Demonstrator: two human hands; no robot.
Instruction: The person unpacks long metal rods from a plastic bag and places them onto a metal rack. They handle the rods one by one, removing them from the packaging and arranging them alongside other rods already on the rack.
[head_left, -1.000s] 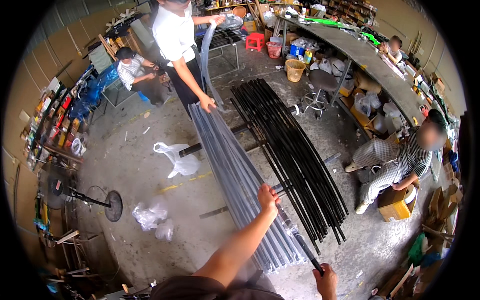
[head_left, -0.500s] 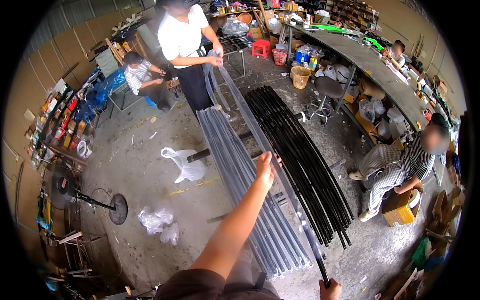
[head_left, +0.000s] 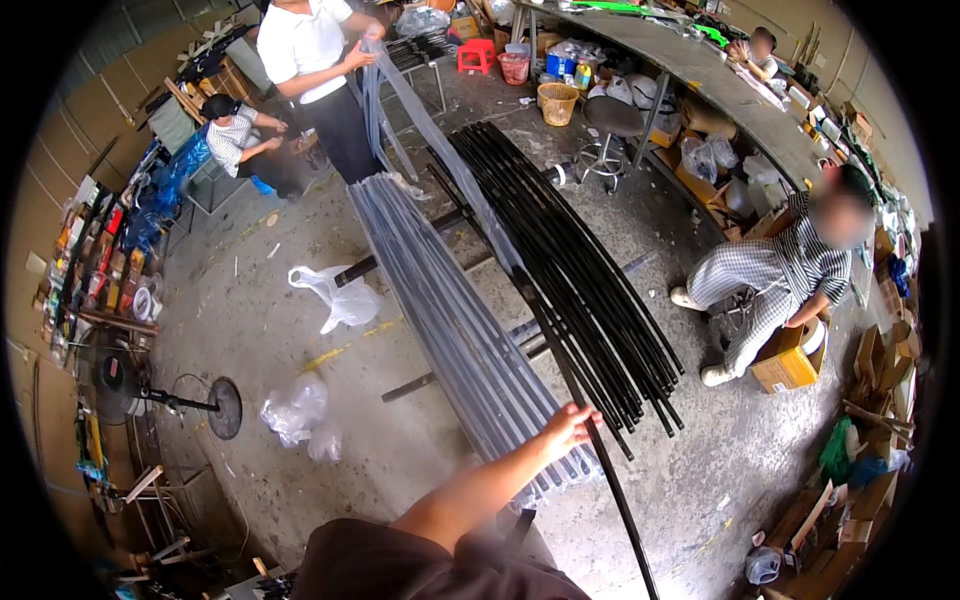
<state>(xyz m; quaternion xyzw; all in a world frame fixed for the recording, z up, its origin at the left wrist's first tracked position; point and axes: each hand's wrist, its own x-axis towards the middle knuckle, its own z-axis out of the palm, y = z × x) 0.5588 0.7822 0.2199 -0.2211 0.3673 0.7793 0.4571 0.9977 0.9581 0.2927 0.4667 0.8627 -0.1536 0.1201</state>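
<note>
My left hand [head_left: 570, 426] is closed around a long black tube [head_left: 585, 400]. This tube slants from the middle of the view to the lower edge, bare along its near half. Over its far part runs a clear plastic sleeve [head_left: 468, 190], whose other end a co-worker in a white shirt [head_left: 310, 50] holds up in both hands. Left of it lies a row of tubes in clear plastic sleeves [head_left: 430, 300]; to its right, a stack of bare black tubes [head_left: 570, 260]. My right hand is out of view.
Crossbars [head_left: 410, 387] lie beneath the tubes. Plastic bags [head_left: 345, 303] and a standing fan [head_left: 225, 405] are on the floor at left. On the right sit a person in striped clothes [head_left: 780, 270], a cardboard box [head_left: 790, 360], a stool [head_left: 612, 118] and a long table [head_left: 680, 60].
My left hand has come nearer along the tube. The tube's near part, sleeved before, now shows bare, with the sleeve's edge farther away. My right hand has left the view, which has shifted.
</note>
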